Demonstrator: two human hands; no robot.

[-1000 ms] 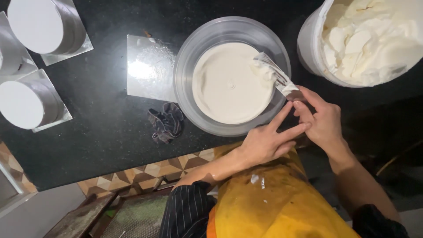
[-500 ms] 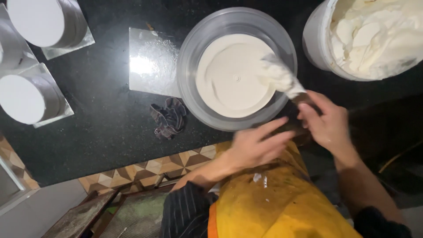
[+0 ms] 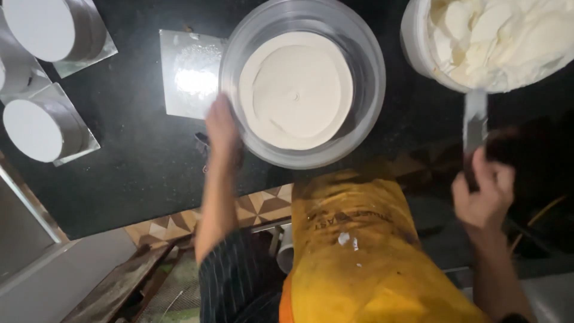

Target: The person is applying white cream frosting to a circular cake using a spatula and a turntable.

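A round white frosted cake (image 3: 296,90) sits on a clear round turntable (image 3: 365,72) on the black counter. My left hand (image 3: 222,128) rests against the turntable's left rim, fingers on its edge. My right hand (image 3: 483,192) is at the right, shut on the dark handle of a palette knife (image 3: 475,119). The blade points up toward a white tub of whipped cream (image 3: 496,39) and touches its lower rim.
A silver square cake board (image 3: 190,75) lies left of the turntable. Two more white cakes on silver boards (image 3: 48,24) (image 3: 42,128) stand at the far left. A dark cloth lies under my left wrist. My yellow apron (image 3: 359,251) fills the bottom centre.
My right hand pulled the palette knife off the cake and moved right to the cream tub. My left hand moved from beside the right hand over to the turntable's left rim.
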